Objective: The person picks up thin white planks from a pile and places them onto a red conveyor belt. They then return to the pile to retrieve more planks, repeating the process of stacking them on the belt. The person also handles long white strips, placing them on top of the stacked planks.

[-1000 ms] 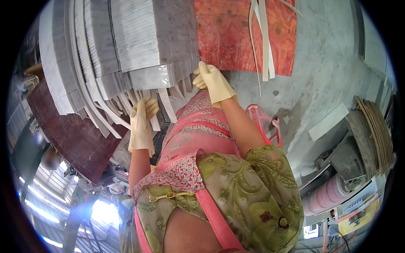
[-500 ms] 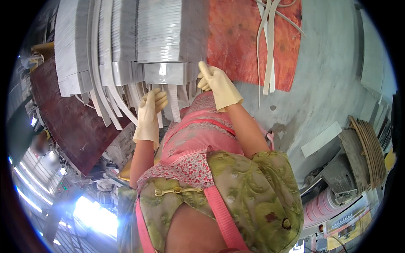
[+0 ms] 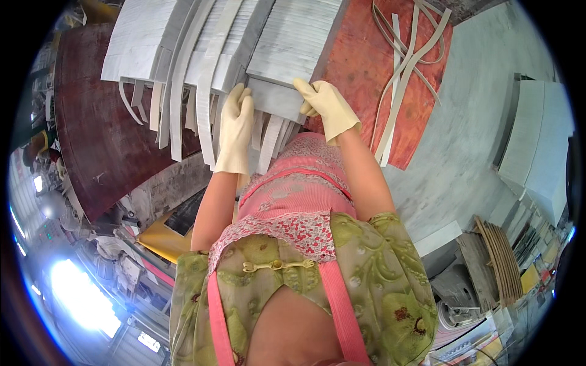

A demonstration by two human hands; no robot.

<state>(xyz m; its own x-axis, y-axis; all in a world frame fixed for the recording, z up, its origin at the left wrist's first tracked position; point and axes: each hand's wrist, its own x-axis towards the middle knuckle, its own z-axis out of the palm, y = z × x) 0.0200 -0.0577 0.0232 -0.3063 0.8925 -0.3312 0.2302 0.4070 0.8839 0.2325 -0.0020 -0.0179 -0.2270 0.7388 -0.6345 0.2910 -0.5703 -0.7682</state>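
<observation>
Head view, near to far. Nearest the lens, the person's torso is filling the lower frame: a green floral blouse (image 3: 366, 268) with a soft sheen, pink straps (image 3: 339, 317) running over it, and a pink knitted apron (image 3: 293, 189) with a red-flowered hem lying below the forearms.

Both hands are wearing cream rubber gloves, smooth and slightly wrinkled at the cuffs. The left hand (image 3: 235, 125) is lying flat, fingers straight and pressed together, its fingertips touching the left corner of a grey slab (image 3: 278, 100). The right hand (image 3: 326, 107) is gripping the slab's right corner, fingers curled and bunched over the near edge, thumb on top.

That slab is a thin, rectangular, matt grey piece, sitting at the near end of a stack of sheets (image 3: 293, 39) whose surface is showing fine parallel ridges. To its left, more ridged grey stacks (image 3: 143, 36) are fanning out, with long, narrow, pale strips (image 3: 207, 91) hanging from them and curving over the edge.

These are resting on a dark maroon board (image 3: 104, 140), smooth and mottled. To the right, an orange-red board (image 3: 378, 79) is carrying a loose bundle of bent off-white strips (image 3: 406, 55). Beyond it, a grey concrete floor (image 3: 470, 140) is spreading out, with pale slabs (image 3: 537, 146) stacked at the far right.
</observation>
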